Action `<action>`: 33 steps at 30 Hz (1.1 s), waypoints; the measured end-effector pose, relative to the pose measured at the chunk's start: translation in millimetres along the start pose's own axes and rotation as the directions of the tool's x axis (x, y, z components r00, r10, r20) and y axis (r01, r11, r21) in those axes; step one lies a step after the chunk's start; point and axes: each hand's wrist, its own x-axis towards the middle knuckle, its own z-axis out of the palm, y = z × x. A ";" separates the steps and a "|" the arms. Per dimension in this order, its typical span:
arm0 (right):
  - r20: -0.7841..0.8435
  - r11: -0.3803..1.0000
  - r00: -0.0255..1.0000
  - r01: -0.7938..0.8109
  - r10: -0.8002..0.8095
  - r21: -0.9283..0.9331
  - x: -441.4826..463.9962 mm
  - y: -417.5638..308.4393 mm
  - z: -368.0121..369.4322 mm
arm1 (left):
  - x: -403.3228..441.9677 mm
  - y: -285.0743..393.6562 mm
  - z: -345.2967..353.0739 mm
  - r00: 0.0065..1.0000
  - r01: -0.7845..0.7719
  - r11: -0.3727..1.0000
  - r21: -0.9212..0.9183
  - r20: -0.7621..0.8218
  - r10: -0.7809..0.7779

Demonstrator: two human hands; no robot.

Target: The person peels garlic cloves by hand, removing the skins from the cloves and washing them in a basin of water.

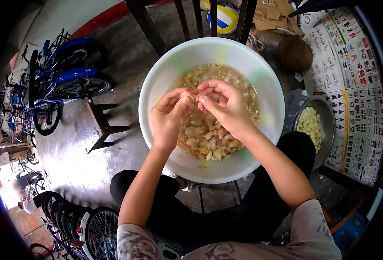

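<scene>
Between the fingertips of my left hand (169,113) is a garlic clove (188,95), brownish with its skin on. My right hand (227,106) meets it from the other side, thumb and forefinger pinched together at the clove's edge; whatever bit they grip is too small to make out. Both hands are above a large white basin (157,160). In the basin, garlic cloves and loose papery skins (209,141) lie in cloudy water. A metal bowl (328,130) to the right holds peeled garlic cloves (310,125).
A wooden stool (89,123) and blue bicycles (76,76) stand at the left, with a row of tyres (65,212) below. Dark slats (191,21), a ball (224,19) and cardboard (276,17) are beyond the basin. Printed sheets (352,95) cover the right side. A person (26,203) is far left.
</scene>
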 end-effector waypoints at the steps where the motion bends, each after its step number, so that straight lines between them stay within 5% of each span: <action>1: 0.009 0.999 0.999 0.031 -0.031 -0.038 0.5 0.5 0.3 | 1.0 -2.0 -2.6 1.000 0.026 0.999 -0.041 0.004 -0.026; 3: 0.019 0.995 0.998 0.063 -0.061 -0.077 1.3 1.9 -0.3 | 1.1 -3.6 -4.4 0.999 0.052 0.995 -0.082 0.009 -0.052; 5: 0.063 0.918 0.976 0.220 -0.211 -0.330 2.6 4.6 -1.9 | 1.2 -3.9 -4.7 0.998 0.063 0.993 -0.098 0.012 -0.062; 9: 0.074 0.878 0.957 0.287 -0.281 -0.383 4.1 2.2 -0.4 | 1.3 -3.7 -4.4 0.999 0.024 0.997 -0.075 0.031 -0.021; 12: 0.028 0.957 0.980 0.196 -0.195 -0.213 1.0 3.2 -0.9 | 1.4 -1.4 -2.9 0.995 -0.088 0.991 0.105 0.045 0.084; 14: -0.047 0.985 0.999 0.016 -0.024 -0.171 -1.4 1.4 -2.9 | 3.9 -4.6 -5.3 0.949 -0.316 0.886 0.339 0.099 0.300; 23: -0.097 0.994 0.994 -0.057 0.048 -0.096 -5.0 -1.2 2.2 | -4.8 4.4 6.6 0.868 -0.434 0.620 0.654 0.121 0.481; 33: -0.074 0.998 0.996 -0.054 0.053 -0.015 -4.9 -2.5 1.6 | -2.1 3.5 10.6 0.842 -0.467 0.652 0.597 0.074 0.535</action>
